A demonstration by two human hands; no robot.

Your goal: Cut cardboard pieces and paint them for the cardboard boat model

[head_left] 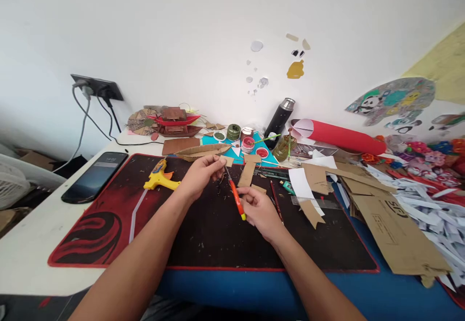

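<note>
My right hand (259, 209) grips an orange-red utility knife (237, 199) with a yellow end, its blade slanting up and to the left. The blade tip comes close to the pinched fingertips of my left hand (201, 178). A small piece of cardboard (227, 161) shows at those fingertips; whether the blade touches it I cannot tell. Just beyond lies a boat-shaped cardboard piece (203, 151). A cardboard strip (247, 173) rests on the dark mat (218, 248) between and behind my hands.
On the left are a yellow glue gun (160, 178) and a phone (95, 175). Paint jars (233, 132), small model boats (178, 120) and a black flask (279, 120) stand along the wall. Cardboard sheets (395, 229) and white paper strips (432, 214) lie at the right.
</note>
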